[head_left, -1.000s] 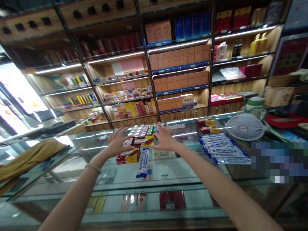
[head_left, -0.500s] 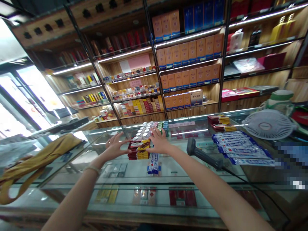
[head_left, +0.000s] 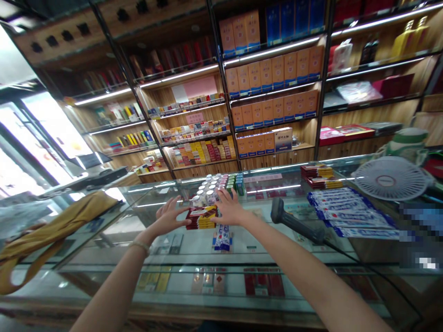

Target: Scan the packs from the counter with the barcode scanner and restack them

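1 stack of red-and-yellow packets on the glass counter, between 2 bare hands; layers too small to count. With the left hand, touches its left end, thumb and forefinger apart, other fingers spread. With the right hand, touches its right end with the thumb, fingers spread and slightly curled. Behind it, white-capped bottles in rows, partly hidden, beside small green boxes. In front, blue-and-white wrappers, just beside the right thumb; number unclear.

To the right, 1 scanner, 1 fan, 1 other red-and-yellow stack and overlapping blue-and-white sticks. On the shelves, 4 blue boxes and orange boxes in rows of 3, 8, 8 and 4.

Shows dark characters on 1 white-and-blue box and print on 1 pink label, both too small to read; brands on packets and wrappers likewise unreadable.
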The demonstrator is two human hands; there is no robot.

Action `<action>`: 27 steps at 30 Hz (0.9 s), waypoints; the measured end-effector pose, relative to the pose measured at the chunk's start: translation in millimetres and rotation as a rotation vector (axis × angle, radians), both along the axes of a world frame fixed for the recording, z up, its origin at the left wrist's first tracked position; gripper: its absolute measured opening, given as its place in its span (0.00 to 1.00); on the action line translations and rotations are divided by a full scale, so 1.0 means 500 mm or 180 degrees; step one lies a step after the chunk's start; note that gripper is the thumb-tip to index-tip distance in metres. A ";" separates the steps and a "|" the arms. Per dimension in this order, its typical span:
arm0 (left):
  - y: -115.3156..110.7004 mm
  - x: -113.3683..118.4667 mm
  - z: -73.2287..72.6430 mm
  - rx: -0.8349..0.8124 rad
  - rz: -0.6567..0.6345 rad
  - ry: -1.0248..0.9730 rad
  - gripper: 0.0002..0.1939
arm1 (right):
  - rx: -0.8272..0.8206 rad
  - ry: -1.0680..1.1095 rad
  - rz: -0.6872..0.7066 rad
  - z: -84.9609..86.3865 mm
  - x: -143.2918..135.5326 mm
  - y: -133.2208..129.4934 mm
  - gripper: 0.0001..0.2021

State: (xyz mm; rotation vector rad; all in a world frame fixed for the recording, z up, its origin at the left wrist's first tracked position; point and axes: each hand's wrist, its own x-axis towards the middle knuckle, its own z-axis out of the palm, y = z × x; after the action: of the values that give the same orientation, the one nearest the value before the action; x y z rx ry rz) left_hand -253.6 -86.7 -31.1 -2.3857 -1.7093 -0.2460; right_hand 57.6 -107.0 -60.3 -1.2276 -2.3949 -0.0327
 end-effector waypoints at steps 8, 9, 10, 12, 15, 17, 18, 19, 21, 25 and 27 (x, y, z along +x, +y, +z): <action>-0.027 0.028 0.018 -0.0459 0.0394 0.0183 0.42 | 0.0046 -0.0050 0.0034 -0.001 0.004 -0.003 0.40; -0.031 0.031 0.019 -0.0440 0.0415 0.0175 0.44 | 0.0077 -0.0034 0.0027 0.001 0.008 -0.005 0.41; -0.035 0.035 0.020 -0.0409 0.0433 0.0153 0.46 | 0.0118 -0.0014 0.0020 0.004 0.014 -0.007 0.41; -0.042 0.045 0.022 -0.0294 0.0490 0.0103 0.47 | 0.0200 0.0018 0.0007 0.011 0.026 -0.011 0.41; -0.049 0.066 0.023 -0.0016 0.0622 0.0069 0.45 | 0.0271 0.0037 -0.0026 0.024 0.048 -0.016 0.40; -0.051 0.085 0.024 0.0168 0.0615 0.0041 0.42 | 0.0304 0.0036 -0.0065 0.032 0.064 -0.019 0.40; -0.052 0.096 0.025 0.0261 0.0576 0.0026 0.40 | 0.0328 0.0032 -0.0079 0.036 0.073 -0.020 0.39; -0.052 0.108 0.025 0.0369 0.0529 0.0016 0.39 | 0.0357 0.0027 -0.0096 0.040 0.082 -0.022 0.39; -0.052 0.137 0.028 0.0646 0.0439 0.0005 0.36 | 0.0414 0.0022 -0.0155 0.046 0.101 -0.024 0.39; -0.051 0.207 0.041 0.1065 0.0232 -0.0101 0.34 | 0.0412 -0.0006 -0.0284 0.057 0.146 -0.026 0.38; -0.052 0.247 0.051 0.1119 0.0122 -0.0188 0.34 | 0.0430 -0.0011 -0.0357 0.063 0.172 -0.027 0.38</action>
State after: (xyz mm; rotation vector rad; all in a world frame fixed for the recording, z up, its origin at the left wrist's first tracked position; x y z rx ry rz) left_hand -130.1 -112.7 -5.7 -2.1070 -1.5803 -0.5654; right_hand 143.4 -120.6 -28.9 -1.2968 -2.2833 -0.2275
